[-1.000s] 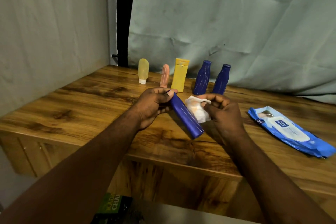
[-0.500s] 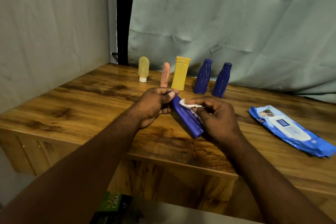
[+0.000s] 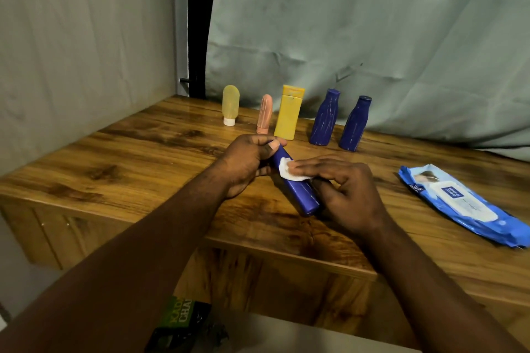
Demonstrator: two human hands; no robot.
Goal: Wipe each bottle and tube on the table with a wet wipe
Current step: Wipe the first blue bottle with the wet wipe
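Whereas a second ago my right hand held the wet wipe bunched clear of the blue bottle, its straight fingers now press it flat there; my left hand grips the bottle's far end over the table; I judge the wiping stroke is starting.

Looking like a plain room in a home, not a shop or lab. Wooden table with cupboard doors beneath it standing in corner. Creased cloth sheets hanging behind table and along its left side. Toiletry bottles and tubes standing in row at table's back edge; wet-wipe pack lying at table's right end.
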